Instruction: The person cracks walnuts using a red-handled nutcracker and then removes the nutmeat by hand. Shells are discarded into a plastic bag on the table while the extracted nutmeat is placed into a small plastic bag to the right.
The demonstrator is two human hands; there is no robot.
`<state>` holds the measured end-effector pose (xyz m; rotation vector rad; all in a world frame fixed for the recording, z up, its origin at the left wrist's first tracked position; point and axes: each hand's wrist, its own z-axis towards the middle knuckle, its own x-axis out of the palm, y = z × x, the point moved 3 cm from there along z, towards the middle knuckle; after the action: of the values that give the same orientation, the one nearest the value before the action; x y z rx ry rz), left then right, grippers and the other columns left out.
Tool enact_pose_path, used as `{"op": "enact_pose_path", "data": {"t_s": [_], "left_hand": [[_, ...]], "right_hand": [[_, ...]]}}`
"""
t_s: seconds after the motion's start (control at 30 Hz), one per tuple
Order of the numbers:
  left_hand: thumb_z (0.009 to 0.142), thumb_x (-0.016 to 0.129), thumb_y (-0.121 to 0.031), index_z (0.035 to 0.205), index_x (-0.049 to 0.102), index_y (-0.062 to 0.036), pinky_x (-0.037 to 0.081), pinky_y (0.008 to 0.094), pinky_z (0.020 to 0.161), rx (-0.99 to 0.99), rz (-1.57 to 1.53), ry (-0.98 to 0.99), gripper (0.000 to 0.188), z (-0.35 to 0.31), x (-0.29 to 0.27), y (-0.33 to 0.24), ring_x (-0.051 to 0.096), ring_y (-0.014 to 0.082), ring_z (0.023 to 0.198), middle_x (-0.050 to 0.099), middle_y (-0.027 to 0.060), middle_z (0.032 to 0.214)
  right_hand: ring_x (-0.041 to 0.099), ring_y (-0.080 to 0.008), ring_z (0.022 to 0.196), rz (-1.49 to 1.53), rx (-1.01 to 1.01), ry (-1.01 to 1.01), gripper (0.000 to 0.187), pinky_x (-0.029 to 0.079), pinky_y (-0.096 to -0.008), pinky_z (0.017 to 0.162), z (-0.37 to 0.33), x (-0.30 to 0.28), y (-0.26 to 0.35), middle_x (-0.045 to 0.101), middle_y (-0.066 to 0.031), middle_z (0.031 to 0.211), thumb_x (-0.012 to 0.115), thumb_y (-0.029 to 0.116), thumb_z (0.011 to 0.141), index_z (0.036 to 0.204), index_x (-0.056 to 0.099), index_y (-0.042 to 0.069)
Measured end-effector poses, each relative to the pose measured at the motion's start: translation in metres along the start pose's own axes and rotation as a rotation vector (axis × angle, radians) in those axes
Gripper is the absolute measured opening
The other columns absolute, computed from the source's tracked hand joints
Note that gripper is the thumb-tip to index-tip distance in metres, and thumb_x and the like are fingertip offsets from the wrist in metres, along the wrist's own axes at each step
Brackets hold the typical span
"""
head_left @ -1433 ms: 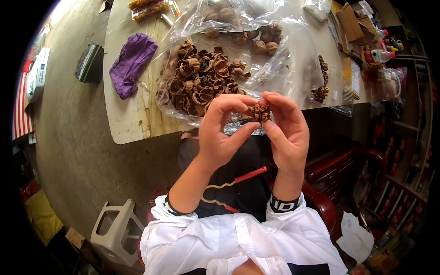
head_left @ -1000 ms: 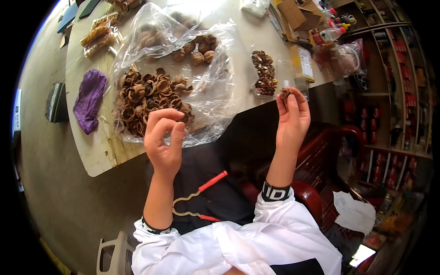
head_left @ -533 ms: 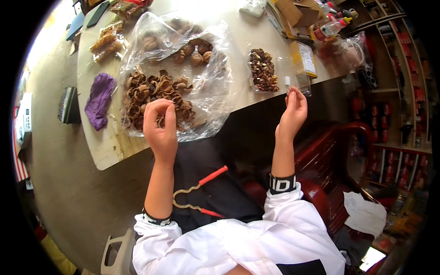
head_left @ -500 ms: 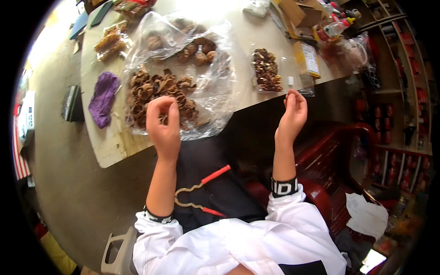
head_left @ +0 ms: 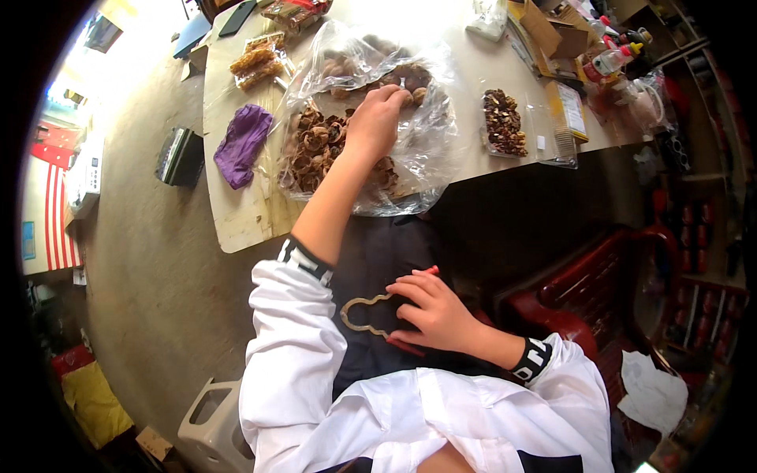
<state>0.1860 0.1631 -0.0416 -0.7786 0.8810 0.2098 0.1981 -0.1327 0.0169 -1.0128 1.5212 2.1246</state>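
My left hand (head_left: 375,124) reaches over a clear plastic bag (head_left: 430,154) on the table, its fingers curled at a walnut (head_left: 408,99) beside several other whole walnuts (head_left: 415,76). Beneath that wrist, a heap of broken walnut shells (head_left: 314,146) fills the bag's near left part. Down at my lap, my right hand (head_left: 432,311) closes around the red handles of a nutcracker (head_left: 351,314). Its brass-coloured jaws spread apart and point left, and nothing shows between them. The palm hides part of the handles.
Right of the bag lies a clear tray of walnut kernels (head_left: 505,124). A crumpled purple cloth (head_left: 243,147) and packaged snacks (head_left: 259,61) lie on the left. Bottles (head_left: 611,61) and cardboard boxes stand at the far right; a dark red chair (head_left: 564,292) is beside me.
My left hand has moved forward from above the shells to the whole walnuts. My right hand has dropped from near the kernel tray onto the nutcracker. The view has shifted somewhat.
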Motion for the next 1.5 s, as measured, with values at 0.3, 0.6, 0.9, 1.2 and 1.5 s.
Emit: {"op": "enact_pose_path", "data": {"t_s": [0.3,0.6,0.9,1.2,1.5], "left_hand": [[0.08,0.064,-0.004,0.116,0.053,-0.0095,0.047,0.042,0.091,-0.042,0.167,0.176,0.039,0.013,0.03,0.005,0.051,0.0329,0.113,0.057,0.011,0.111],[0.078,0.066,0.001,0.112,0.058,-0.0059,0.049,0.0385,0.087,-0.009,-0.092,-0.026,0.036,-0.015,-0.035,0.003,0.058,0.031,0.105,0.059,0.0126,0.11],[0.09,0.063,-0.005,0.123,0.056,-0.0013,0.048,0.0266,0.088,-0.39,-0.872,-0.247,0.033,-0.112,-0.098,-0.044,0.06,0.0125,0.101,0.061,0.0065,0.113],[0.091,0.061,-0.004,0.125,0.053,0.0009,0.049,0.0261,0.082,-0.701,-1.046,-0.465,0.035,-0.233,-0.141,-0.065,0.059,0.0135,0.101,0.06,0.0068,0.114],[0.091,0.06,-0.004,0.123,0.054,-0.0008,0.049,0.0251,0.079,-0.752,-0.975,-0.538,0.033,-0.265,-0.16,-0.076,0.059,0.0122,0.099,0.061,0.006,0.111]], "right_hand": [[0.037,-0.0334,0.136,-0.192,0.082,0.072,0.037,0.03,-0.0469,0.113,-0.024,0.003,0.006,0.043,-0.0179,0.141,0.079,0.02,0.063,0.09,0.058,0.005],[0.03,-0.0405,0.138,-0.128,0.151,0.11,0.054,0.022,-0.0532,0.114,-0.017,0.005,0.025,0.038,-0.0249,0.143,0.083,0.035,0.061,0.094,0.056,0.002],[0.035,-0.0401,0.133,-0.388,0.135,0.126,0.045,0.023,-0.0527,0.113,-0.018,0.026,0.038,0.045,-0.0239,0.133,0.079,0.027,0.066,0.096,0.058,0.0],[0.06,-0.0099,0.07,0.512,0.545,-0.822,0.01,0.05,-0.0272,0.063,-0.02,-0.064,-0.079,0.064,-0.0015,0.077,0.064,0.009,0.087,0.084,0.06,0.002],[0.052,-0.0382,0.114,-0.695,1.027,-0.818,0.041,0.044,-0.0445,0.097,-0.058,-0.224,-0.28,0.057,-0.0189,0.118,0.072,0.024,0.08,0.111,0.058,0.001]]}}
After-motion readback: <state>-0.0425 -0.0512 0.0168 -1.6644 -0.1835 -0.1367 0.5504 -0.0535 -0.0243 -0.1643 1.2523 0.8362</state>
